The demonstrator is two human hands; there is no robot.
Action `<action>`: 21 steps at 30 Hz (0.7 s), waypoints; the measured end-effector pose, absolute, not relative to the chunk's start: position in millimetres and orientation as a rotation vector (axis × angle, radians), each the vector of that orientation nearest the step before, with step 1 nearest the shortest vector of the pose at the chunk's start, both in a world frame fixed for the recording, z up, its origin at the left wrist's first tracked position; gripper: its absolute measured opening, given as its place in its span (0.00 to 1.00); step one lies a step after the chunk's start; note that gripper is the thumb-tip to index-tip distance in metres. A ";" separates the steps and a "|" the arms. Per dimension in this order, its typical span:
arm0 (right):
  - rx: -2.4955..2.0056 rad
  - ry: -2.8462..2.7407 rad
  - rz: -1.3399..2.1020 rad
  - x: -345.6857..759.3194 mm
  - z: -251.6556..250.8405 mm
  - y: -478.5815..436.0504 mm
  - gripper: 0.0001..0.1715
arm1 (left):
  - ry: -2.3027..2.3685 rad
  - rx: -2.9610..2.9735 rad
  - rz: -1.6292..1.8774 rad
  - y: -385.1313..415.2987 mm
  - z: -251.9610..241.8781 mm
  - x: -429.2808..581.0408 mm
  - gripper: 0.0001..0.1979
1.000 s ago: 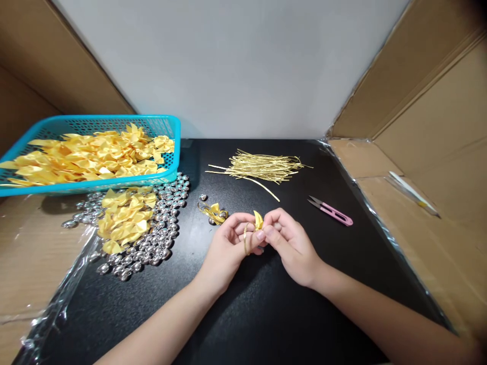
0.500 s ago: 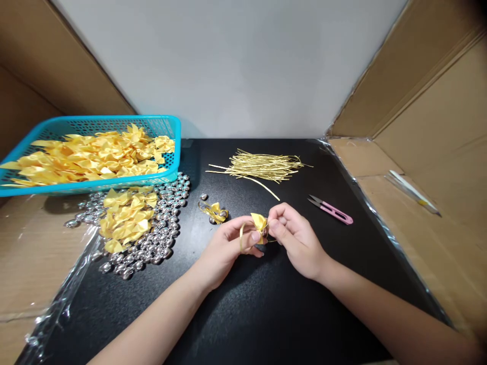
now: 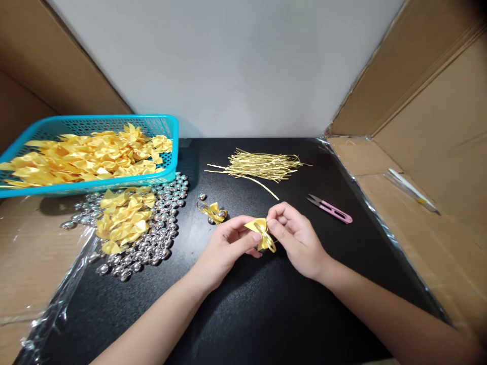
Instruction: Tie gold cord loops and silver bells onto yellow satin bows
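Both my hands meet over the black table (image 3: 266,309) and pinch one small yellow satin bow (image 3: 260,230) with a gold wire tie looped round its middle. My left hand (image 3: 224,248) grips the bow's left side, fingers closed. My right hand (image 3: 294,238) holds the right side and the tie, fingers closed. Just left of my hands lies a finished yellow bow with a silver bell (image 3: 213,212). A single loose silver bell (image 3: 203,196) sits beyond it.
A turquoise basket (image 3: 167,126) full of yellow bows stands at the far left. In front of it, a pile of silver bells (image 3: 160,238) carries loose yellow bows (image 3: 124,218). Gold wire ties (image 3: 262,166) lie at the back, pink thread snips (image 3: 331,209) to the right. Cardboard walls (image 3: 429,152) flank the table.
The gold tie loop that hung from my left fingers has been drawn tight round the bow. The bow has turned flat and moved slightly right between both hands.
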State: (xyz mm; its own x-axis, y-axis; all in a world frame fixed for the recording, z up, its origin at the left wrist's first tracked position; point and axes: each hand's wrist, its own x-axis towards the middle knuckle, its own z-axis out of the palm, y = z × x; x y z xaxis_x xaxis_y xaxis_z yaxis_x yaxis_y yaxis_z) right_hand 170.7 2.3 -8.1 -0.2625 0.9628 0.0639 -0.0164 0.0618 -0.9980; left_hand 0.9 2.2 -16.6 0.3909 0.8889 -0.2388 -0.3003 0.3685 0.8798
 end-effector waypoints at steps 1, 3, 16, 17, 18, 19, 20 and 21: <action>-1.020 -1.410 1.345 170.8 -7.4 2.0 0.08 | 0.822 0.855 0.892 2.3 -16.4 1.1 0.08; -1.039 -1.379 1.287 171.3 -5.7 1.6 0.07 | 0.819 0.844 0.904 2.7 -15.7 1.5 0.08; -1.008 -1.713 0.827 175.0 3.5 4.1 0.03 | 0.915 0.997 1.062 2.5 -13.0 2.7 0.09; -0.999 -1.720 0.812 174.9 3.7 4.1 0.03 | 0.915 1.000 1.068 2.4 -12.7 2.9 0.09; -0.989 -1.726 0.802 174.8 4.0 4.2 0.03 | 0.914 0.998 1.074 2.2 -12.4 3.1 0.09; -0.977 -1.731 0.795 174.9 4.2 4.3 0.03 | 0.911 0.991 1.078 2.0 -12.2 3.3 0.09; -0.965 -1.735 0.787 175.0 4.6 4.6 0.04 | 0.907 0.983 1.080 1.8 -12.2 3.3 0.08; -0.953 -1.739 0.779 175.1 4.9 4.9 0.04 | 0.903 0.977 1.084 1.5 -12.2 3.3 0.08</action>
State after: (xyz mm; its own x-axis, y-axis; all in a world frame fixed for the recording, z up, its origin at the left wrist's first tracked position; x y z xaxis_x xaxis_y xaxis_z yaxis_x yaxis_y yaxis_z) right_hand 175.1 4.9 4.9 -0.2249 0.8687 0.4414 0.2488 0.4892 -0.8360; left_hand 3.3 1.5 -12.2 0.2260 0.9680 -0.1092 -0.2819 0.1722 0.9439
